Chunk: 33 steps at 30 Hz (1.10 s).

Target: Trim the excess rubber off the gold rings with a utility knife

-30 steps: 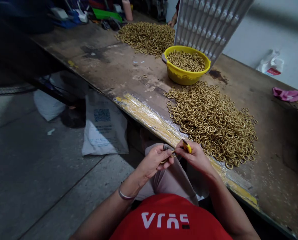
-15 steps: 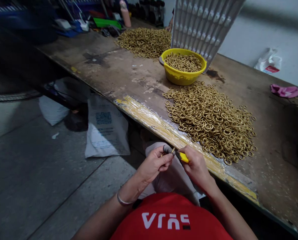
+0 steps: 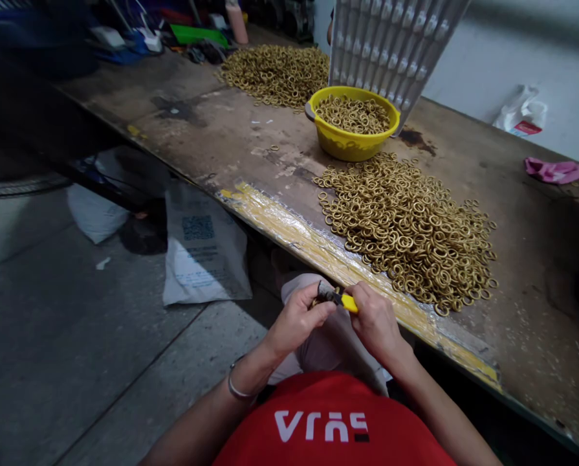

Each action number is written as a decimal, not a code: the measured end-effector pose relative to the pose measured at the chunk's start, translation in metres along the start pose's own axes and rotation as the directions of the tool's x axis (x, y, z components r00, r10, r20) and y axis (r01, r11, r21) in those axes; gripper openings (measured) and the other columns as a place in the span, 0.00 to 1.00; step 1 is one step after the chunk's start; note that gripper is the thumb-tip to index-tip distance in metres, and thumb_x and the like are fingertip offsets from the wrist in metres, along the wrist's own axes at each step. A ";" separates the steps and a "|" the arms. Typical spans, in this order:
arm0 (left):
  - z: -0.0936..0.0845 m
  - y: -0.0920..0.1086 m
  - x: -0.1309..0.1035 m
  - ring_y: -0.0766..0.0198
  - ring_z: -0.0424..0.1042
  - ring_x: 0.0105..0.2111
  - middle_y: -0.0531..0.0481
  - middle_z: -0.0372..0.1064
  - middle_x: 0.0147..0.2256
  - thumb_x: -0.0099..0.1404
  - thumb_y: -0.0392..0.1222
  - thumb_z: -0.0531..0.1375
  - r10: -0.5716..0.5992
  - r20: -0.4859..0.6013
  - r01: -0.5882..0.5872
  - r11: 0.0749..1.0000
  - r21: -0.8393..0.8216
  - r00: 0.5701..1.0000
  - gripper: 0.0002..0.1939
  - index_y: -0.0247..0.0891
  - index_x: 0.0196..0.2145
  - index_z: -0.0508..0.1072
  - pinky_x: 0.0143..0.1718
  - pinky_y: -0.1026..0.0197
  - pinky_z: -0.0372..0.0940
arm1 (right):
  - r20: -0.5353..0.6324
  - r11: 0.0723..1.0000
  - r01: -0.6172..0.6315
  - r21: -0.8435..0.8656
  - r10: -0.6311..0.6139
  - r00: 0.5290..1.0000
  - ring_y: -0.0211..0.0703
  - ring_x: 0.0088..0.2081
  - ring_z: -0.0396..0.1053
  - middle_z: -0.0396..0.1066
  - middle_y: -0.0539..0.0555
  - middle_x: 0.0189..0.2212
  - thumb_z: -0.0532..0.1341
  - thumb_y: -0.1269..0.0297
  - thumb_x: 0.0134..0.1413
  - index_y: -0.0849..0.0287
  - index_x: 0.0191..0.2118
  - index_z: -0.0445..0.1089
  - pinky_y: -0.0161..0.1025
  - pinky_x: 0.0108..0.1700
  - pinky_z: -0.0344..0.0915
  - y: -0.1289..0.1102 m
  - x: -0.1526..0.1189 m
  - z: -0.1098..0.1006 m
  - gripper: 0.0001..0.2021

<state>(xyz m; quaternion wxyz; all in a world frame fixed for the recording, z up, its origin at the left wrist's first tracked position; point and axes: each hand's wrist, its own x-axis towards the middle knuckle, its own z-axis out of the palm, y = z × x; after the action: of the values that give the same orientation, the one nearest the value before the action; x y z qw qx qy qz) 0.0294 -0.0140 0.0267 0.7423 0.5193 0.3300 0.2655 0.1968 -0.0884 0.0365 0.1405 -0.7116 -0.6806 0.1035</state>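
Observation:
My left hand (image 3: 303, 318) is closed on a small brass-coloured ring, mostly hidden by the fingers; a dark wrap covers one fingertip. Beside it, my right hand (image 3: 375, 320) grips a yellow-handled tool (image 3: 350, 303), whose dark end meets the left fingertips. Both hands are over my lap, at the near edge of the table. A large pile of brass-coloured rings (image 3: 410, 226) lies on the table just beyond them. Behind that pile stands a yellow basin (image 3: 352, 146) filled with more rings.
Another ring pile (image 3: 279, 71) lies farther back on the wooden table (image 3: 211, 142). A ribbed translucent panel (image 3: 391, 48) leans behind the basin. A pink cloth (image 3: 554, 171) is at the right. White sacks (image 3: 204, 252) stand on the floor at the left.
The tool's dark end has moved left against the left fingertips, where a gap showed before. My right hand has shifted slightly left with it. The whole view has shifted slightly.

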 end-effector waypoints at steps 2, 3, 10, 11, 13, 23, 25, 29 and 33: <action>0.000 0.007 -0.002 0.64 0.61 0.28 0.53 0.61 0.26 0.62 0.40 0.63 0.143 -0.021 -0.137 0.973 0.185 0.989 0.04 0.37 0.31 0.73 0.30 0.62 0.59 | 0.058 0.999 -0.017 -0.051 0.020 0.998 0.43 0.33 0.70 0.74 0.55 0.35 0.55 0.78 0.57 0.58 0.42 0.71 0.36 0.33 0.57 -0.001 0.005 0.000 0.12; 0.001 0.011 -0.003 0.62 0.63 0.31 0.51 0.63 0.28 0.62 0.38 0.62 0.210 -0.007 -0.201 0.945 0.259 0.978 0.04 0.38 0.29 0.72 0.35 0.61 0.61 | 0.083 0.995 -0.040 -0.087 0.047 0.995 0.43 0.33 0.71 0.74 0.55 0.36 0.55 0.78 0.58 0.58 0.42 0.71 0.36 0.33 0.56 -0.001 0.009 0.001 0.12; 0.011 0.016 -0.013 0.65 0.62 0.28 0.52 0.63 0.28 0.63 0.40 0.63 0.049 0.298 -0.075 0.994 0.074 0.953 0.07 0.37 0.28 0.70 0.30 0.63 0.60 | 0.121 0.930 -0.204 -0.305 0.251 0.961 0.43 0.34 0.73 0.74 0.58 0.41 0.51 0.76 0.63 0.59 0.44 0.70 0.37 0.32 0.57 0.007 0.053 -0.001 0.12; 0.009 0.012 -0.011 0.68 0.58 0.25 0.54 0.60 0.25 0.63 0.44 0.65 -0.014 0.272 0.016 1.000 -0.005 0.962 0.10 0.37 0.29 0.70 0.26 0.65 0.56 | 0.108 0.930 -0.195 -0.313 0.239 0.965 0.43 0.35 0.73 0.74 0.57 0.42 0.52 0.75 0.63 0.59 0.45 0.70 0.37 0.32 0.58 0.008 0.059 -0.001 0.12; 0.002 0.003 -0.006 0.72 0.51 0.20 0.57 0.56 0.22 0.60 0.53 0.68 -0.119 0.214 0.158 0.972 -0.175 0.970 0.18 0.36 0.29 0.69 0.20 0.67 0.47 | 0.085 0.921 -0.183 -0.345 0.225 0.971 0.43 0.36 0.73 0.72 0.58 0.43 0.52 0.74 0.64 0.59 0.46 0.71 0.37 0.32 0.59 0.009 0.071 0.001 0.12; -0.021 -0.008 0.008 0.71 0.63 0.21 0.48 0.70 0.29 0.54 0.50 0.69 -0.231 0.074 0.234 0.812 -0.535 0.970 0.18 0.34 0.34 0.72 0.15 0.72 0.44 | 0.007 0.971 -0.204 -0.126 0.207 0.978 0.41 0.30 0.69 0.72 0.57 0.34 0.54 0.72 0.61 0.62 0.35 0.72 0.37 0.33 0.59 0.023 0.108 0.003 0.09; -0.022 -0.012 0.010 0.71 0.63 0.21 0.47 0.71 0.29 0.56 0.51 0.68 -0.198 -0.007 0.171 0.867 -0.468 0.980 0.17 0.33 0.33 0.73 0.15 0.71 0.45 | 0.036 0.921 -0.233 0.311 0.234 0.972 0.38 0.25 0.64 0.67 0.50 0.24 0.58 0.64 0.58 0.60 0.28 0.70 0.35 0.29 0.58 0.021 0.103 -0.001 0.09; -0.020 -0.017 0.013 0.72 0.62 0.20 0.51 0.72 0.27 0.61 0.46 0.66 0.042 -0.290 -0.067 0.995 -0.075 0.956 0.11 0.35 0.33 0.74 0.20 0.69 0.56 | 0.358 0.287 -0.400 0.870 0.191 0.914 0.31 0.15 0.51 0.57 0.42 0.15 0.65 0.49 0.50 0.58 0.27 0.67 0.32 0.18 0.49 0.007 0.086 -0.006 0.17; -0.017 -0.017 0.013 0.65 0.72 0.30 0.50 0.77 0.31 0.61 0.39 0.66 0.333 -0.334 -0.234 0.924 0.301 0.882 0.05 0.36 0.36 0.78 0.35 0.64 0.67 | 0.507 -0.075 -0.502 0.862 0.140 0.850 0.27 0.15 0.50 0.65 0.44 0.18 0.74 0.50 0.37 0.58 0.28 0.65 0.28 0.15 0.47 -0.005 0.072 -0.004 0.22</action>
<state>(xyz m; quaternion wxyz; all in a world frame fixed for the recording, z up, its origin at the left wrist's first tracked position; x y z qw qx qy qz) 0.0261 0.0006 0.0039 0.5451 0.5910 0.4179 0.4231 0.1968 -0.0167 0.0453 0.4729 -0.5276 -0.2298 0.6673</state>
